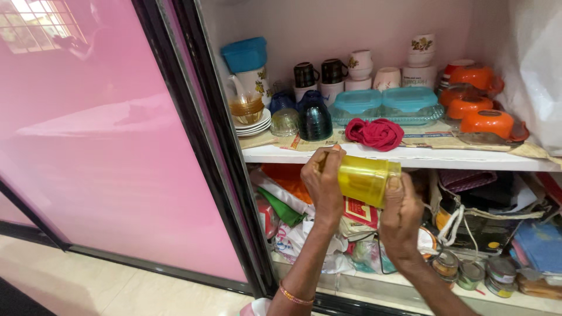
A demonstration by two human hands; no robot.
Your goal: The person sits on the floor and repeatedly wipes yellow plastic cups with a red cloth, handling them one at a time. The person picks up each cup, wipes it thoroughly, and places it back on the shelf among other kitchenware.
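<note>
Both hands hold a yellow cup (364, 178) lying on its side in front of the white shelf edge (468, 161) of an open cupboard. The left hand (322, 181) closes around the cup's left end, fingers curled over the top and thumb side toward the shelf. The right hand (400, 213) closes on the cup's right end from below, thumb pressed on the rim. A bangle (294, 295) sits on the left wrist. The cup is just below and in front of the upper shelf, near a red cloth (376, 133) that lies on paper lining at the shelf's front. Behind the cloth stand two teal-lidded boxes (383, 100), and to their left are dark green glasses (314, 120) turned upside down, a stack of plates (253, 126) with an amber bowl (246, 107) on it, and a blue tub (246, 54) on a jug. Mugs (319, 74) and white cups (389, 70) line the back. Orange bowls (483, 105) sit at the right. The lower shelf holds bags, cloths and small tins (468, 272). A pink sliding door (105, 146) fills the left.
</note>
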